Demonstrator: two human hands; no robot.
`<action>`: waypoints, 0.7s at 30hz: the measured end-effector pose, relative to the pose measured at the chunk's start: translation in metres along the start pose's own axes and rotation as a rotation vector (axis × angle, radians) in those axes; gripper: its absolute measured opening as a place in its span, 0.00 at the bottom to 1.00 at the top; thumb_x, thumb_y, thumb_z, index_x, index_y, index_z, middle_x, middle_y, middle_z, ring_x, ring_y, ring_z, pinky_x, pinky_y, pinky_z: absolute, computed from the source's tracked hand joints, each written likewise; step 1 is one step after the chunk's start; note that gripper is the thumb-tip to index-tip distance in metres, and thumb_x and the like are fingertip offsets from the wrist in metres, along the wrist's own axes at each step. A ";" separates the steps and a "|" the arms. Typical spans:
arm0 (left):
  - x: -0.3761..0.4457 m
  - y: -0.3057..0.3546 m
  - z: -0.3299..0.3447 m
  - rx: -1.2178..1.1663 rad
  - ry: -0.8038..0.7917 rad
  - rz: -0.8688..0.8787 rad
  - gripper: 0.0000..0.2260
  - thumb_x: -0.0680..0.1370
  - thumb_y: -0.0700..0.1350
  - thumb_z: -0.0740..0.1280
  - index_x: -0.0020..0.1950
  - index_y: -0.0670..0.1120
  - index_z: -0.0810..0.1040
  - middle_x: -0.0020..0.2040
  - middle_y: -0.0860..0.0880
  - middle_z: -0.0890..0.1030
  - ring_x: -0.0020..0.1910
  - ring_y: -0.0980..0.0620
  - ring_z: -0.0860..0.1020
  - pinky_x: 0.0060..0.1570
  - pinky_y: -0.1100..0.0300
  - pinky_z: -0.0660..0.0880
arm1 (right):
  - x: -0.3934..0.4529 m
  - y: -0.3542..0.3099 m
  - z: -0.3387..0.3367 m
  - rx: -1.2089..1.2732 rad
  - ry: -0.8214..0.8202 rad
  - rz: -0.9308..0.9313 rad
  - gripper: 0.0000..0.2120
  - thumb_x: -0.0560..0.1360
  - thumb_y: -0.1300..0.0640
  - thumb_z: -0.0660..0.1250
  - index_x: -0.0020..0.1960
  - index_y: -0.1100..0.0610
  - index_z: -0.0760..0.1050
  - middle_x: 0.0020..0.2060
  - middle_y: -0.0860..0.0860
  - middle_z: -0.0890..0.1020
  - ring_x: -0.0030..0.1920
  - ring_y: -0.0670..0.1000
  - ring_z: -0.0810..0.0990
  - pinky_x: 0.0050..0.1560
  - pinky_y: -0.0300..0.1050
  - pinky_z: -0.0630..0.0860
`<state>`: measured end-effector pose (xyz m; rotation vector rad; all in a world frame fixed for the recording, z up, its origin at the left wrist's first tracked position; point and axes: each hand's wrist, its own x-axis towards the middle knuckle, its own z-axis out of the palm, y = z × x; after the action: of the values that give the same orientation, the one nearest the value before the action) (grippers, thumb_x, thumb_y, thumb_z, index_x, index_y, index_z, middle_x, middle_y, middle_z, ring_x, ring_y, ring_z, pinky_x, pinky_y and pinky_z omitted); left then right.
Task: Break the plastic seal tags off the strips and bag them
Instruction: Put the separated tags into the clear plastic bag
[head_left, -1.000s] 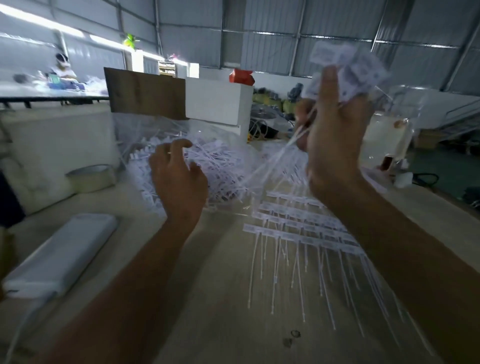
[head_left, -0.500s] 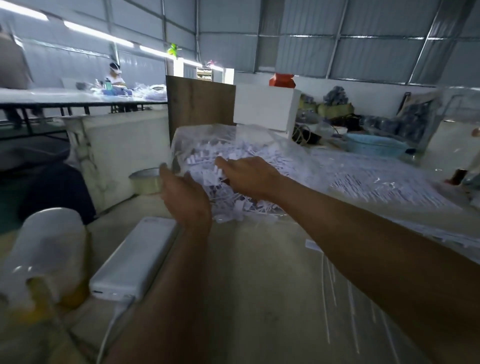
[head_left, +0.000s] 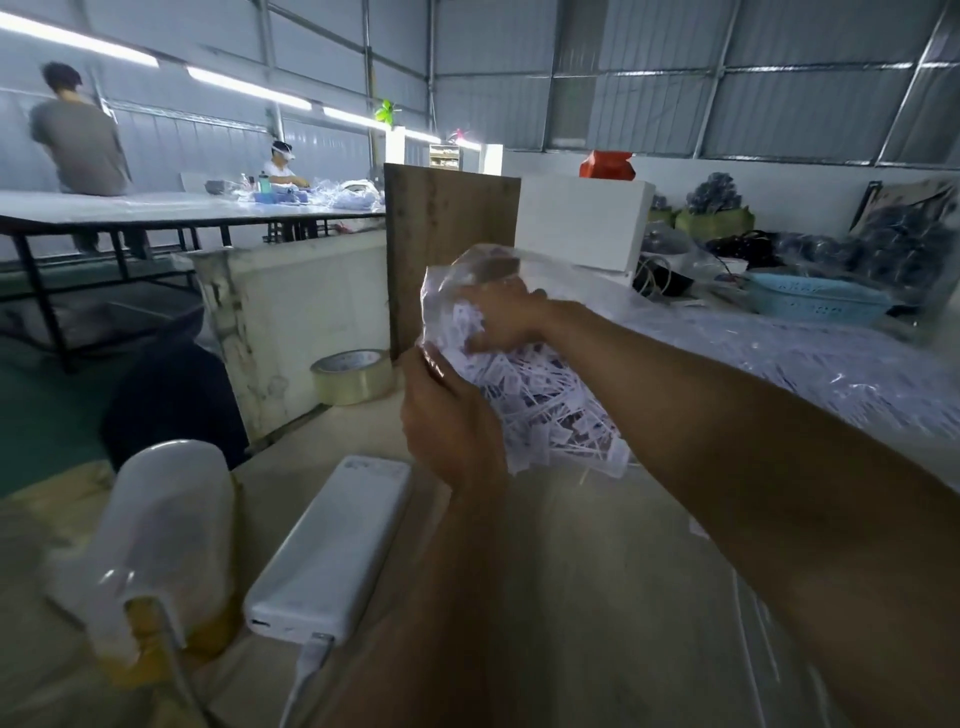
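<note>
Warehouse worktop (head_left: 597, 597) before you. Your left hand (head_left: 451, 426) grips the clear bag (head_left: 467, 280) at its mouth; your right hand (head_left: 501, 319) is curled inside among the seal tags (head_left: 550, 410). Thin, slippery film, light load: hold it at the rim.

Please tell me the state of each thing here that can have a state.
clear bag: mouth open, lifted off table, holding tags
seal tags: loose, inside bag
left hand: grips bag's edge
right hand: inside bag's mouth
power bank: lying flat, cable plugged in
tape roll: lying flat
</note>
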<state>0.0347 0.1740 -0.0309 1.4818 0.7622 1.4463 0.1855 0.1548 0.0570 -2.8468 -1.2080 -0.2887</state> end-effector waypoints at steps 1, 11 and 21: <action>-0.001 0.000 0.000 -0.006 0.000 0.011 0.16 0.85 0.55 0.52 0.55 0.48 0.74 0.47 0.43 0.82 0.45 0.39 0.78 0.38 0.56 0.63 | 0.002 0.003 0.001 -0.041 -0.085 -0.023 0.39 0.74 0.41 0.71 0.79 0.39 0.54 0.80 0.54 0.55 0.78 0.63 0.52 0.74 0.64 0.55; 0.004 0.004 -0.005 -0.107 0.093 -0.030 0.17 0.84 0.53 0.52 0.53 0.43 0.75 0.47 0.40 0.82 0.45 0.39 0.79 0.38 0.56 0.65 | -0.078 0.029 -0.024 -0.111 -0.169 -0.174 0.43 0.76 0.41 0.69 0.81 0.47 0.48 0.81 0.56 0.52 0.79 0.57 0.51 0.78 0.53 0.50; -0.015 0.028 -0.006 -0.236 0.047 0.351 0.08 0.82 0.45 0.61 0.58 0.43 0.73 0.46 0.42 0.75 0.45 0.43 0.76 0.46 0.55 0.72 | -0.348 0.086 -0.032 0.064 0.194 -0.093 0.17 0.81 0.46 0.59 0.63 0.51 0.80 0.59 0.45 0.81 0.60 0.44 0.76 0.63 0.36 0.69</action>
<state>0.0223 0.1504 -0.0126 1.4495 0.3513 1.7706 0.0051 -0.1551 0.0279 -2.6405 -1.2869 -0.5061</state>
